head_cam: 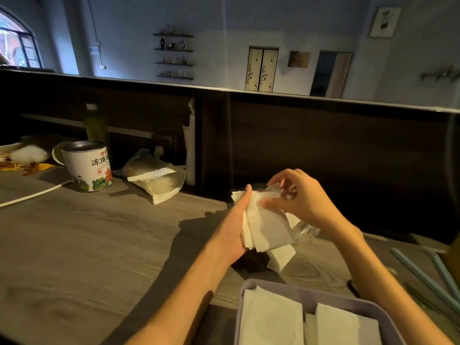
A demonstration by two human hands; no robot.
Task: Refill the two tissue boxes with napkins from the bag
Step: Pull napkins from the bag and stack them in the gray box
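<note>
- Head view: the left hand is under and beside a stack of napkins. Its fingers are curled round the left edge of the stack and hold it up off the table.
- The right hand is at the top end of the stack. Its fingers pinch clear plastic there, which looks like the bag. The rest of the bag hangs just to the right of the stack.
- The stack is long from top to bottom. Its far end points away, up by the right fingers. Its near end points down toward the box.
- The box is below both hands, close to the body. It is open and already has napkins in it. Only one box can be seen for sure.
- One loose napkin lies on the table under the stack.
- I think the next move is to pull the bag off the top, then bring the stack down, near end first. The left hand holds the stack, so it is the one nearer for that.
</note>
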